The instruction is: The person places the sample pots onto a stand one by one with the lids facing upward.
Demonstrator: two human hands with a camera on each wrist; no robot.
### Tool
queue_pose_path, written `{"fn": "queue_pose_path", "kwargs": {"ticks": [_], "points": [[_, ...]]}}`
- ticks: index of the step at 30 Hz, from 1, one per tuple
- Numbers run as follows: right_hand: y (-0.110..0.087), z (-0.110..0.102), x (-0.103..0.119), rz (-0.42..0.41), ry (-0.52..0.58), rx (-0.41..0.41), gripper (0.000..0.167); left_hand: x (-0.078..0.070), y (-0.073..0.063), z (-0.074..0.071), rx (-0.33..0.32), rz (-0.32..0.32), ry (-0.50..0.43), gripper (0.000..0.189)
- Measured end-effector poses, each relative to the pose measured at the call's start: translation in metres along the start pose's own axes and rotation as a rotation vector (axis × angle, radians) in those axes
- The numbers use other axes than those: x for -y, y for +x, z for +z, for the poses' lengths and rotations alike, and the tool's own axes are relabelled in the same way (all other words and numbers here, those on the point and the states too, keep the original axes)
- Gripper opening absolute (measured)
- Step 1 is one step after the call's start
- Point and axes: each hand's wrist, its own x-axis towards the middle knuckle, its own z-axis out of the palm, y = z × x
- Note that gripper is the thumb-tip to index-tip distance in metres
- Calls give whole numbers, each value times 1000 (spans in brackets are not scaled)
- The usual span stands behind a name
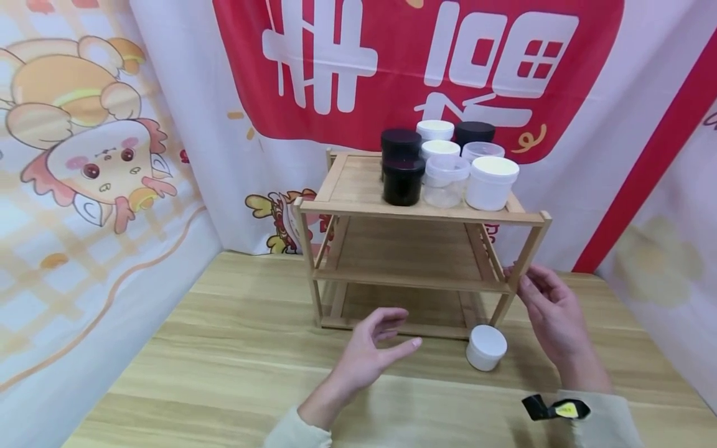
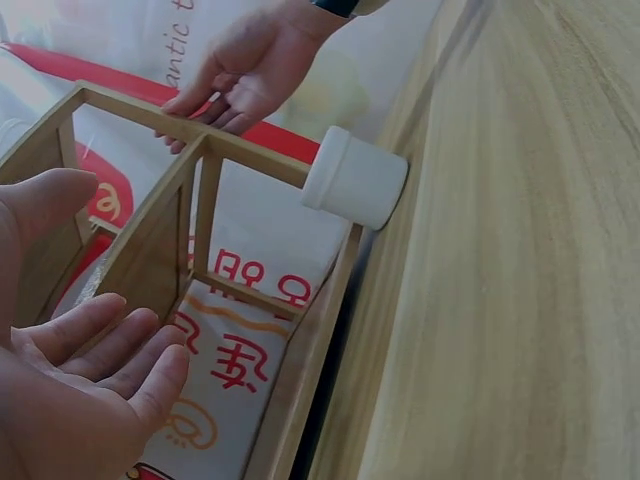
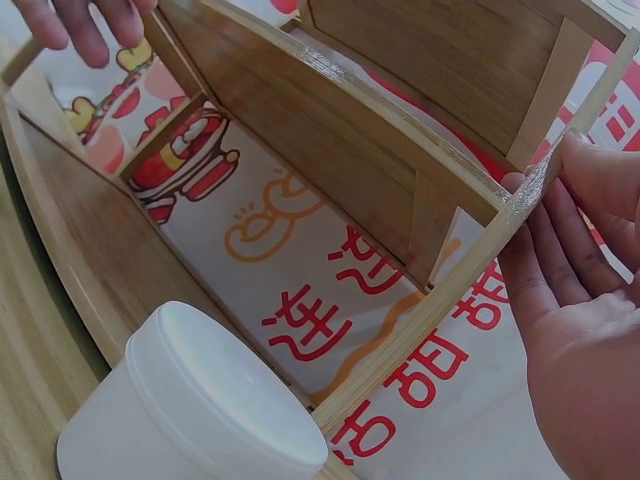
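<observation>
A three-tier wooden shelf rack (image 1: 420,216) stands on the table. At its right front post is my right hand (image 1: 551,308), with the thumb on one side and the fingers passing behind; it grips the post (image 3: 480,240) at about the middle shelf's height. My left hand (image 1: 372,354) hovers before the lowest shelf, fingers spread from the thumb and nothing between them. A white lidded jar (image 1: 486,347) sits on the table by the rack's right front foot, between the two hands. The same jar (image 2: 355,178) shows sideways in the left wrist view.
Several jars crowd the right part of the top shelf: black jars (image 1: 403,182), white jars (image 1: 492,183) and clear jars (image 1: 445,183). Behind the rack hangs a red and white printed cloth (image 1: 392,74). Another printed cloth (image 1: 84,155) borders the table (image 1: 213,348) on the left.
</observation>
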Motion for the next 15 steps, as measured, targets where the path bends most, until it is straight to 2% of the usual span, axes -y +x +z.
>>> {"fn": "queue_pose_path", "kwargs": {"ticks": [4,10,15], "points": [[-2,-2,1,-5,-11,-5,37,3,2,5,18,-11,6,62],[0,-2,-1,-71,57,18,38,8,7,11,47,-30,30,67],[0,0,-2,-52,20,19,39,13,8,17,61,-40,47,71]]}}
